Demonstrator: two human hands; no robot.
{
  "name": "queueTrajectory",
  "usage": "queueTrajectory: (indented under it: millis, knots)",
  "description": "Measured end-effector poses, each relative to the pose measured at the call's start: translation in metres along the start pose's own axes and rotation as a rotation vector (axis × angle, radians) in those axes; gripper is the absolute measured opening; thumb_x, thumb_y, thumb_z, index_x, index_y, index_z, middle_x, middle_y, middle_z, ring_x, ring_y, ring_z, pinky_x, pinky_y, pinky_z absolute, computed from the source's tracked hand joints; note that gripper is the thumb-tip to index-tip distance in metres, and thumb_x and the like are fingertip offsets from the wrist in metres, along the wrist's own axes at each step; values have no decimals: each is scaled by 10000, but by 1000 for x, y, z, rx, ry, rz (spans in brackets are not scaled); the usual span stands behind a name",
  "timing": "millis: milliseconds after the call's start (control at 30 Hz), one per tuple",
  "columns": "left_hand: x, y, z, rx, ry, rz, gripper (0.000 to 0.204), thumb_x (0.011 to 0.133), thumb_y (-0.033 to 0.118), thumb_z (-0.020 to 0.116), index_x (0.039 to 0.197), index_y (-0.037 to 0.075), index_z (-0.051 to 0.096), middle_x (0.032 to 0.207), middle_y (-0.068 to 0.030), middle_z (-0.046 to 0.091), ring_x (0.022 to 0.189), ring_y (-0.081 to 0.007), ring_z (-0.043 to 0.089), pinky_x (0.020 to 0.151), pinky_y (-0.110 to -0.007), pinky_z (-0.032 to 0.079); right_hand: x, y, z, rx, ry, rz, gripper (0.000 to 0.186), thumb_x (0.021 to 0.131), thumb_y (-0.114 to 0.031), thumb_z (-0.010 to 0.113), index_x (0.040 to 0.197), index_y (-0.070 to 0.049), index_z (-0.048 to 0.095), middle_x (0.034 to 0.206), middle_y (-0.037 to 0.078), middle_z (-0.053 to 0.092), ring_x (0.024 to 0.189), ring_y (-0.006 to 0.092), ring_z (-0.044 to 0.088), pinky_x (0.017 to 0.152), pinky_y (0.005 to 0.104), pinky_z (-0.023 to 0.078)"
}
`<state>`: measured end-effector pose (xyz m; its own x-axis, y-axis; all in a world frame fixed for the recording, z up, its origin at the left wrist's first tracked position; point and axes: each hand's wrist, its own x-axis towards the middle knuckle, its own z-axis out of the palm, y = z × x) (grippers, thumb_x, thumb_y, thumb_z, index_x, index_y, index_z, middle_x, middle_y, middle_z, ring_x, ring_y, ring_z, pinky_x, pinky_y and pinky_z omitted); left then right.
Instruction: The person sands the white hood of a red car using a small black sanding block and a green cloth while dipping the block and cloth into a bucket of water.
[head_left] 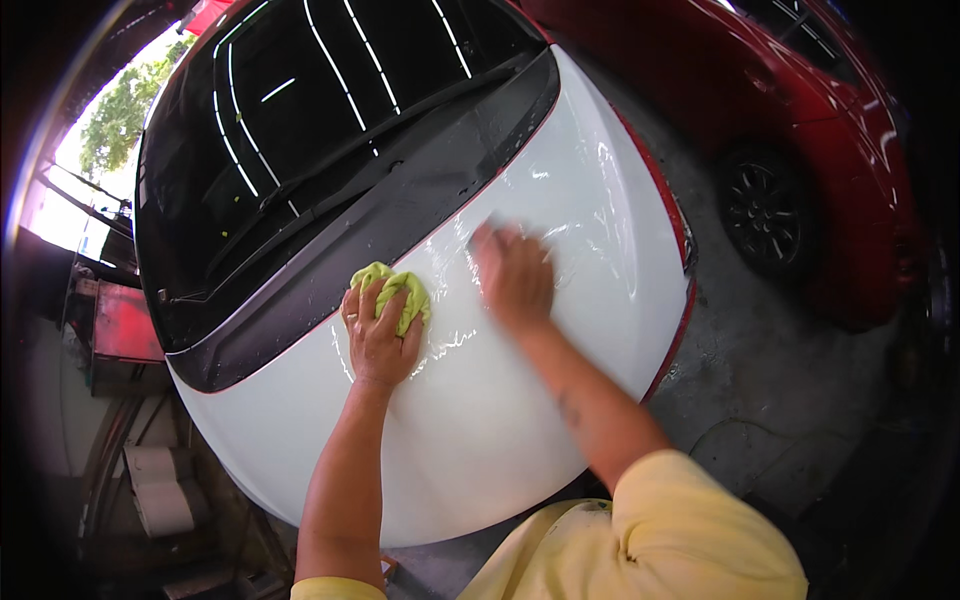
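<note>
A wet white car hood (470, 430) spreads out in front of me, with soapy-looking streaks under and around both hands. My left hand (380, 340) is closed around a bunched yellow-green cloth (410, 288), resting on the hood near the dark trim below the windshield. To its right, my right hand (517, 275) presses on the wet panel, smeared by motion. Its fingers look curled, and a small greyish patch shows at their tips; what it is, I cannot make out.
The dark windshield (300, 110) and its wiper (340, 185) lie beyond the hood. A red car (830, 160) with a black wheel (762, 210) stands at the right on the grey floor. At the left are a red box (128, 322) and some white paper (162, 500).
</note>
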<state>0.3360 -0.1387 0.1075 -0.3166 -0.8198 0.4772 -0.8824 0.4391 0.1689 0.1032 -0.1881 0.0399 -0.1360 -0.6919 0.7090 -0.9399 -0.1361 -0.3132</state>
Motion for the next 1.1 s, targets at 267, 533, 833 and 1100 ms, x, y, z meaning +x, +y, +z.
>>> queueTrajectory:
  millis: [267,533,833,1100]
  knots:
    - [16,5,4,-16,27,34,398,859,230,836,1237,115,794,1442,-159,626,1422,-463,507,1258,-638,332,167,149,19,-228,-128,292,281,1107,-307,623,1333,-151,679,1238,151,705,1186,359,648,1010,517,526]
    - [-7,-1,-7,48,-22,-54,441,817,241,855,1240,127,807,1436,-146,627,1421,-452,509,1262,-627,337,55,82,-2,8,-164,194,332,1059,-300,694,1365,-173,680,1280,152,673,1173,368,649,959,516,559]
    - [10,7,7,22,-8,-15,441,811,252,854,1232,133,801,1450,-131,612,1428,-444,503,1263,-632,338,169,184,23,-258,-168,91,328,1087,-336,668,1342,-129,687,1248,147,733,1181,361,661,1013,515,531]
    - [-3,5,-6,65,-27,-69,445,796,261,861,1219,131,808,1452,-137,612,1440,-435,499,1262,-618,348,72,162,-11,-205,-150,11,409,1042,-358,721,1395,-151,713,1232,127,736,1141,347,670,978,507,543]
